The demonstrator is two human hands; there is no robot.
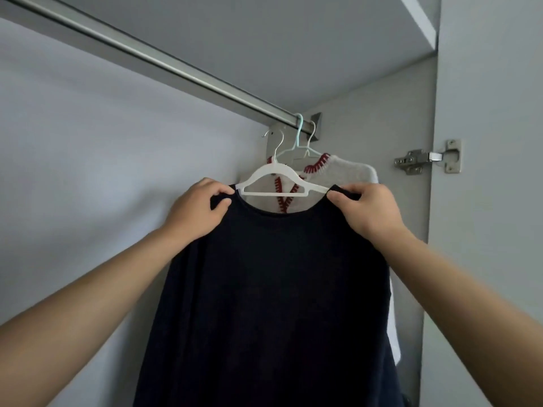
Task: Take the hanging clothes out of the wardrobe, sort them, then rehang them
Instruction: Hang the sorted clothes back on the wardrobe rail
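A dark navy top hangs on a white hanger in front of me, below the metal wardrobe rail. My left hand pinches the top's left shoulder by the neckline. My right hand pinches the right shoulder at the hanger's end. The white hanger's hook is off the rail, just below it. Behind the top hangs a light grey knit with red stitched trim on hangers hooked over the rail's right end, one with a mint hook.
The wardrobe's grey back wall spreads to the left. The side panel carries a metal door hinge at the right. The rail bracket sits at the rail's right end. A shelf underside lies above.
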